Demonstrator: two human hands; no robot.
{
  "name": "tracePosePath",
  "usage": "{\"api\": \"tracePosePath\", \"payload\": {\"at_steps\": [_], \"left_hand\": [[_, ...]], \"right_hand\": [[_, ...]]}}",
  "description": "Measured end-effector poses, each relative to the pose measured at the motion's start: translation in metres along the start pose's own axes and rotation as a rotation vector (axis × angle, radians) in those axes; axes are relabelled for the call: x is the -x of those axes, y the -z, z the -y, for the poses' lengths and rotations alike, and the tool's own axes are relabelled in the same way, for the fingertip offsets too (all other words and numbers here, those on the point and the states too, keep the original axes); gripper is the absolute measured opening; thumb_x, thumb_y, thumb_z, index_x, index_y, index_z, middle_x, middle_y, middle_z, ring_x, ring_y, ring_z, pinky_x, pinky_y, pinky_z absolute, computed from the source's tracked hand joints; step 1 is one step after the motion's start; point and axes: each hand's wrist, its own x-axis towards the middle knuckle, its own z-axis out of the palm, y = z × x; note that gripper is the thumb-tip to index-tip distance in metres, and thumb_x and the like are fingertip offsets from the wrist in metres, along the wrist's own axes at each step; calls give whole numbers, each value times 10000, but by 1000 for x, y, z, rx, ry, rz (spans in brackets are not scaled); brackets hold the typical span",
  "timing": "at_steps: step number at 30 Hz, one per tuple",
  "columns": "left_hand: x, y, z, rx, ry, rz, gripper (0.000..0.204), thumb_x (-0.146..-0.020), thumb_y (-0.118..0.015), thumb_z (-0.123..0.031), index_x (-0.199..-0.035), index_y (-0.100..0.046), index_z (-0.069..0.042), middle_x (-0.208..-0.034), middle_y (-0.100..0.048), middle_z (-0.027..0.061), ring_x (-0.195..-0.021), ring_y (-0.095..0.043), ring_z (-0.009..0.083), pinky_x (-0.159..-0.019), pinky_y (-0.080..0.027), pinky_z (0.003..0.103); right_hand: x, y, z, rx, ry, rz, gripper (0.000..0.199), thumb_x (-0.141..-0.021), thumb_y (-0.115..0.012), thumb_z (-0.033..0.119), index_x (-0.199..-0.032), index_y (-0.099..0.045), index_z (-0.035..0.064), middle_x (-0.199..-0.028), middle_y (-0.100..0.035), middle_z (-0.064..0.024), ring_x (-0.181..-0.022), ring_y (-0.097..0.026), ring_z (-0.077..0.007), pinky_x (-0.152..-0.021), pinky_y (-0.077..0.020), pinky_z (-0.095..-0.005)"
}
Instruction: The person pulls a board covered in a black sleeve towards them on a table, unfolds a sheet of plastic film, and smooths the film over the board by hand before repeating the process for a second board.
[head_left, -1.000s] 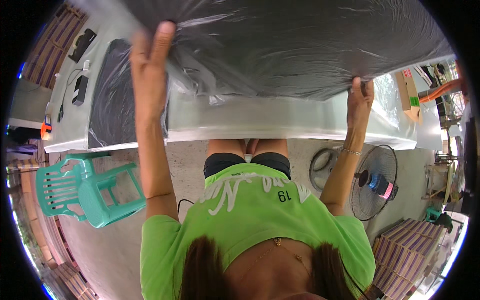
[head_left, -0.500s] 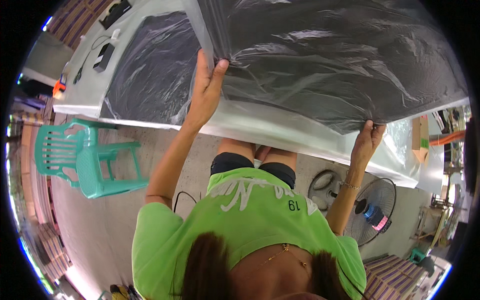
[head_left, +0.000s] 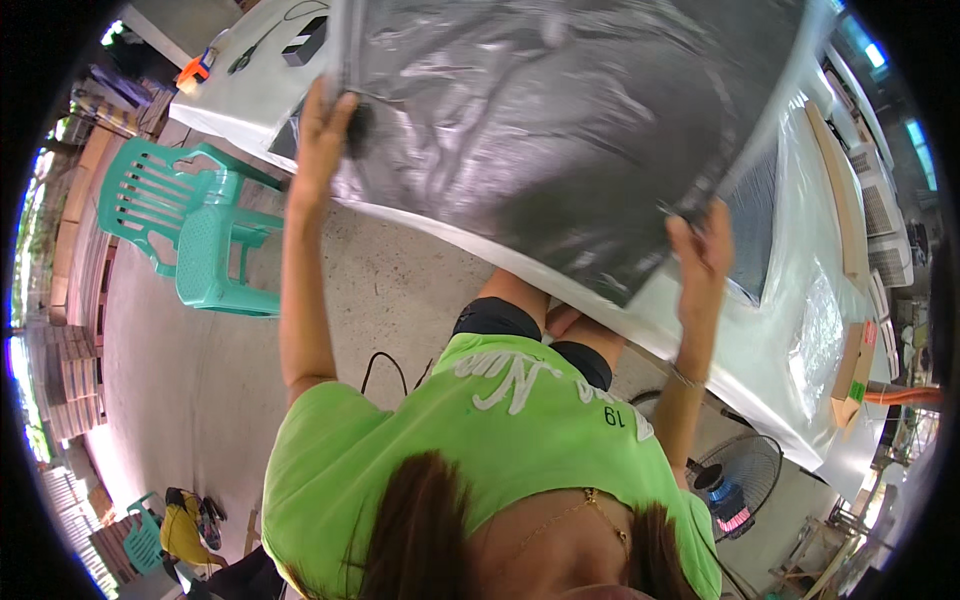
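A large, shiny, wrinkled dark plastic sheet (head_left: pixel 540 130) is stretched between my two hands above the table. My left hand (head_left: pixel 322 140) pinches its left side, thumb on top, and the material bunches at the grip. At the lower right edge, my right hand (head_left: pixel 703 245) grips it between thumb and fingers. A corner of the sheet hangs over the table's near edge, pointing toward my legs. More dark plastic (head_left: pixel 755 230) lies flat on the table to the right, partly covered by the held sheet. Whether the sheet has several layers I cannot tell.
The white-covered table (head_left: pixel 745 350) carries a black box (head_left: pixel 305 42), an orange item (head_left: pixel 193 72), a long cardboard strip (head_left: pixel 838 190) and a small carton (head_left: pixel 853 372). A green plastic chair (head_left: pixel 205 225) stands at left, a fan (head_left: pixel 740 485) at lower right.
Both hands have carried the sheet leftward, and it now covers most of the dark plastic at the left. Dark plastic on the right of the table has come into view. My view has shifted too.
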Motion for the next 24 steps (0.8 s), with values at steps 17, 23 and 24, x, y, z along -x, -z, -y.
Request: {"api": "tracePosePath", "payload": {"at_steps": [17,23,24], "left_hand": [[-165,146,204,-389,222,285,476,-888,-585,-196,-1317,-485,-16,-1162,-595,93,-1042,-539,164,-922,-400,274],[-177,126,220,-485,205,324,450,-865,-595,-184,-1273,-535,-5,-1054,-635,94,-926,-561,152,-858,-437,277],[-172,118,224,-488,210,296,452,-859,-597,-179,-1272,-537,-5,-1042,-638,93,-909,-561,149,-849,-441,278]], "right_hand": [[-71,-230,-71,124,-158,131,463,-817,-660,147,-1150,-417,-66,-771,-606,-185,-725,-627,-315,-717,-470,-407],[-76,-230,-101,110,-166,167,678,-826,-653,159,-1308,-261,-114,-778,-619,-188,-638,-629,-305,-718,-488,-422],[-72,-222,-77,102,-259,231,720,-830,-652,166,-1333,-225,-122,-780,-620,-193,-622,-627,-304,-705,-491,-426]]}}
